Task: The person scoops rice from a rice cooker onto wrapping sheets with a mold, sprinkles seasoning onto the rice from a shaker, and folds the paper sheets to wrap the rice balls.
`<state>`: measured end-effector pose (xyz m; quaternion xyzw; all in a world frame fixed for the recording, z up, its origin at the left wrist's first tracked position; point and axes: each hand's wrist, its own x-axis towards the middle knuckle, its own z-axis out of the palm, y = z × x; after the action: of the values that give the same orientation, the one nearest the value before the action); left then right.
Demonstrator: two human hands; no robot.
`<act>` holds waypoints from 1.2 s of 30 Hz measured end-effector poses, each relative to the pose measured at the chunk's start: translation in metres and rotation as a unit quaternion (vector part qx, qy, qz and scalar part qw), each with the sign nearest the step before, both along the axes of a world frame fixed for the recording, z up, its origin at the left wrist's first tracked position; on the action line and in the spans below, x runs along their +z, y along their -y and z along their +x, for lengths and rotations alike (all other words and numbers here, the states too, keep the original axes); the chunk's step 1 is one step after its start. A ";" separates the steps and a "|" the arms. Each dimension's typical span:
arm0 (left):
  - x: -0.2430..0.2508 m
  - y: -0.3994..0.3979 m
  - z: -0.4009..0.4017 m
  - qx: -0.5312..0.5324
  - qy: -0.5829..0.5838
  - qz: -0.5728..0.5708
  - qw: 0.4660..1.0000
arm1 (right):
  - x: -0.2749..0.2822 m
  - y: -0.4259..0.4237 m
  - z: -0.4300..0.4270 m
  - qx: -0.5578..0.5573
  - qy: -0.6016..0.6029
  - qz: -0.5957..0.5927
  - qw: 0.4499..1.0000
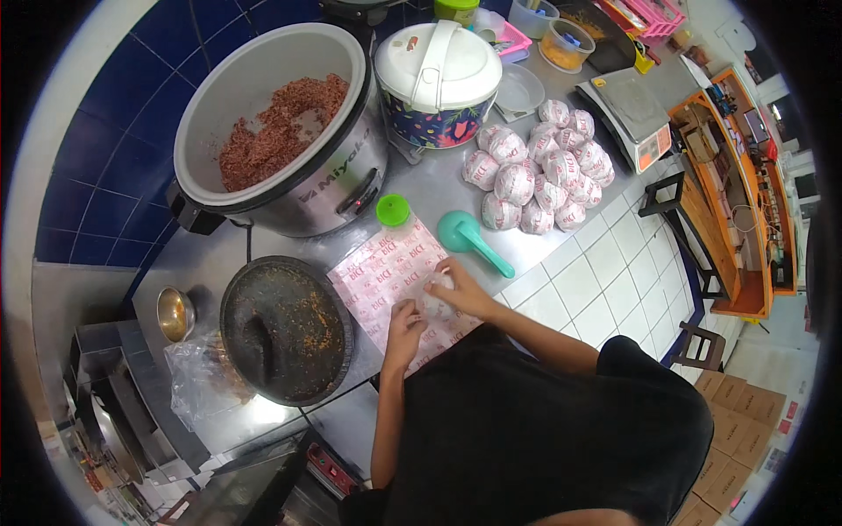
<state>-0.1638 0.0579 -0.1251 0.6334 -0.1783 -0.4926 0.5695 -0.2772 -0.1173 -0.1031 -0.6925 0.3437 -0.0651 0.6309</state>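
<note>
A round whitish bundle [437,301] sits on a stack of wrapping paper sheets [375,283] with red print. From the right side, my right hand [466,293] has its fingers and thumb around the bundle. My left hand [404,330] is at the bundle's left side, fingers curled. Whether those fingers touch it is hard to see. Just beyond my right hand lies a turquoise plastic rice scoop [468,238]. A container with a green lid [393,210] stands at the paper's far edge. Several paper-wrapped balls [536,171] with similar print are piled at the back right.
A large Miyako rice cooker [283,204] holds reddish-brown rice [283,131]. Beside it stands a white-lidded rice cooker [437,79]. A dark round lid [286,329], a metal bowl [175,314] and a plastic bag [197,378] lie left. A digital scale [625,108] stands near the right edge.
</note>
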 end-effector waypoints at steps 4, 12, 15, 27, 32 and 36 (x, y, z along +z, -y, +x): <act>0.028 0.018 0.000 -0.051 0.368 0.059 0.927 | 0.009 0.081 0.027 -0.144 -0.012 -0.104 0.984; 0.007 0.052 -0.008 -0.105 0.558 0.215 0.795 | -0.045 0.226 0.095 -0.160 -0.069 -0.219 0.960; 0.002 0.042 -0.005 -0.094 0.553 0.237 0.793 | -0.037 0.226 0.114 -0.144 -0.093 -0.195 0.966; -0.004 0.043 -0.003 -0.075 0.537 0.245 0.804 | 0.021 0.176 0.106 -0.029 -0.055 -0.448 0.892; -0.006 0.049 -0.007 -0.073 0.534 0.251 0.804 | 0.049 0.107 0.105 0.121 0.128 -0.347 0.921; -0.009 0.055 -0.004 -0.060 0.550 0.248 0.795 | 0.050 0.096 0.117 0.078 0.097 -0.273 0.954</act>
<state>-0.1675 0.0024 -0.1341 0.9049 -0.3715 -0.1217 0.1682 -0.1603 -0.2135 -0.0530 -0.8533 0.1945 -0.1740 0.4514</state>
